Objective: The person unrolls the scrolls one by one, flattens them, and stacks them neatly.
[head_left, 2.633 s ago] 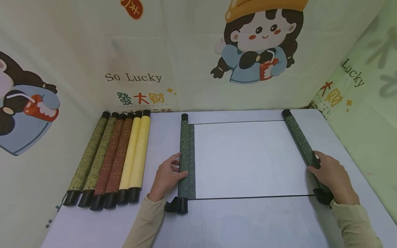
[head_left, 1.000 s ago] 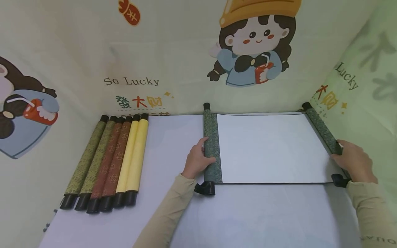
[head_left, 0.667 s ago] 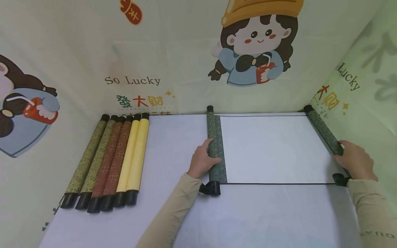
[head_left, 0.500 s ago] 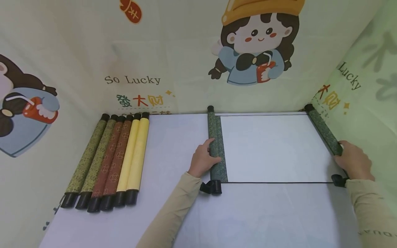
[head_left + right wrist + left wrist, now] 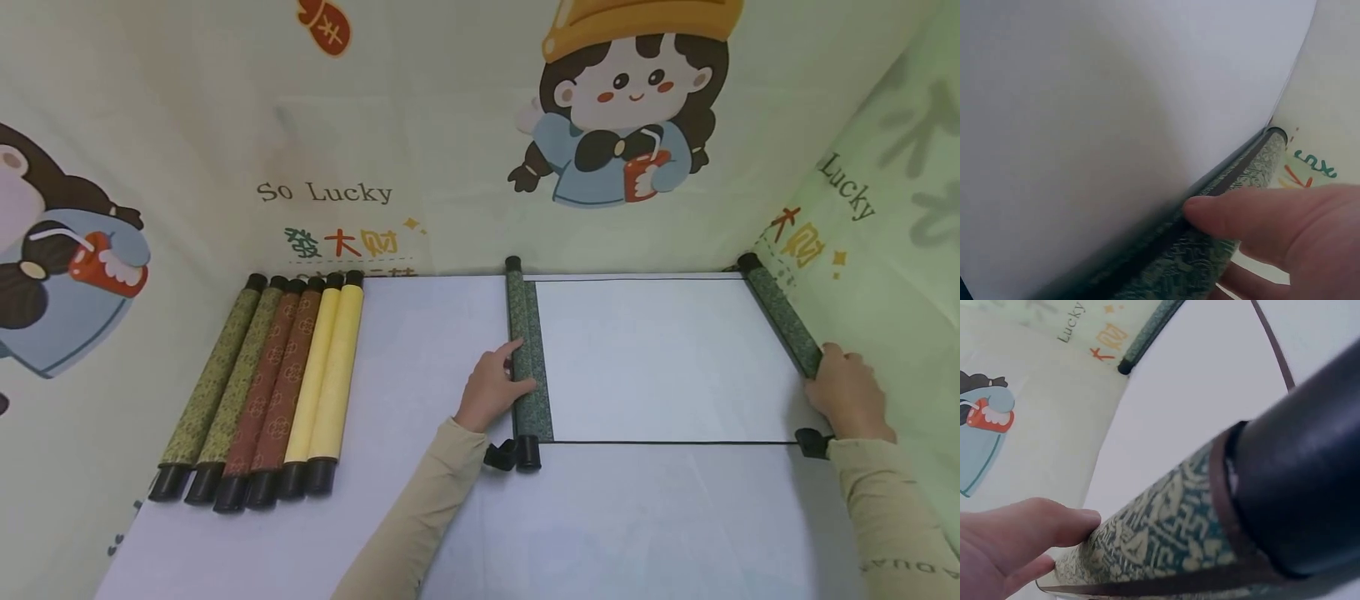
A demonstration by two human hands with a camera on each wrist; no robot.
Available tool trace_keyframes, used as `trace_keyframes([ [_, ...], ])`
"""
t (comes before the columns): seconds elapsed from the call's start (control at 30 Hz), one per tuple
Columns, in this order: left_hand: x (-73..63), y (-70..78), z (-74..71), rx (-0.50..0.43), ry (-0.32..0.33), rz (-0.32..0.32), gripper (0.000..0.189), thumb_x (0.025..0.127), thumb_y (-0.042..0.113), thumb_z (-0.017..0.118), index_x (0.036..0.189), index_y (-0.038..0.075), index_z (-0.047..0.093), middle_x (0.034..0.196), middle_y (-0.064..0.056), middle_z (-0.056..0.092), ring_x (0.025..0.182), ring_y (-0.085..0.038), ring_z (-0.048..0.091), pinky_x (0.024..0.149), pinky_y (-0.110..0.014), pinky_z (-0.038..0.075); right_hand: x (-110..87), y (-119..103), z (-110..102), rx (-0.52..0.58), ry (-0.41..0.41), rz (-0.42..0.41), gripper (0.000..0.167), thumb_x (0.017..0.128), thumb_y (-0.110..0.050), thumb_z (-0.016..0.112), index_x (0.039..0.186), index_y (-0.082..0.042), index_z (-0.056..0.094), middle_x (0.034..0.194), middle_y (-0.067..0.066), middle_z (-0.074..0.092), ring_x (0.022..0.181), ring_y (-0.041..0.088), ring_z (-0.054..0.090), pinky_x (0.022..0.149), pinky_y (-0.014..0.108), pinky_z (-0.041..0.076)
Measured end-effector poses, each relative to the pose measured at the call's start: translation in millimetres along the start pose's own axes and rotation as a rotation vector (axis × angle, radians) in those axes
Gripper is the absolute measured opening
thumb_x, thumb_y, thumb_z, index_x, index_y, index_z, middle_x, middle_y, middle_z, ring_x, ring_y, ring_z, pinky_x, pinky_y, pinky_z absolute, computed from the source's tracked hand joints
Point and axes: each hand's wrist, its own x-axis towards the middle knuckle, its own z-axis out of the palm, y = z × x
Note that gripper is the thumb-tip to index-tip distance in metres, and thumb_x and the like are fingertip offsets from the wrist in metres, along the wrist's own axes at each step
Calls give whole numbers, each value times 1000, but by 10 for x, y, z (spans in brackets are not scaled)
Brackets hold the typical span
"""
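Left hand (image 5: 491,390) grips the nine-o'clock scroll roller (image 5: 516,308), right hand (image 5: 847,393) the three-o'clock scroll roller (image 5: 784,317): stiff-looking, sensible holds; the paper (image 5: 660,358) likely creases.

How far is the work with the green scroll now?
Done: the white sheet lies open. In hand: the left hand holds the left roll, the right hand the right roll. Possibly remaining: six other rolls, lying side by side. Whether the held ones hide more sheet, I cannot tell.

Green patterned scroll (image 5: 652,358), black end caps (image 5: 528,452), spread open on tabletop (image 5: 637,525).
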Motion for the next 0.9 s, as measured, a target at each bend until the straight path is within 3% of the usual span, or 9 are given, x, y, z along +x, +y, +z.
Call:
trace_keyframes([
  [0.2, -41, -15, -73, -20, 24, 17, 59, 88, 20, 73, 142, 10, 54, 113, -17, 60, 88, -22, 57, 72, -34, 46, -26, -133, -62, 23, 63, -77, 64, 87, -1, 52, 133, 31, 21, 122, 57, 23, 115, 70, 23, 85, 74, 35],
  [0.33, -51, -30, -136, -39, 52, -11, 55, 90, 23, 70, 139, 5, 55, 117, -17, 62, 96, -26, 61, 79, -40, 50, -21, -218, -111, 38, 87, -106, 61, 89, 1, 52, 133, 31, 22, 121, 58, 24, 114, 71, 24, 87, 75, 33],
  [0.57, -67, -102, -264, -65, 112, -56, 48, 92, 25, 70, 135, 6, 59, 119, -17, 64, 106, -30, 62, 89, -46, 51, -38, -484, -214, 81, 24, -148, 69, 91, -2, 54, 139, 29, 16, 128, 56, 21, 119, 69, 25, 98, 74, 29],
  [0.77, -115, -185, -359, -59, 135, -51, 46, 91, 24, 70, 132, 6, 61, 118, -16, 64, 106, -29, 63, 89, -45, 51, -85, -695, -230, 85, 75, -294, 70, 90, -5, 60, 135, 32, 22, 125, 56, 27, 117, 67, 27, 97, 74, 29],
  [0.9, -167, -229, -459, -66, 139, -50, 46, 92, 25, 70, 133, 6, 60, 120, -16, 64, 107, -28, 63, 91, -44, 52, -149, -857, -257, 137, 48, -336, 70, 91, -7, 61, 137, 29, 23, 125, 52, 31, 115, 63, 33, 94, 73, 34],
])
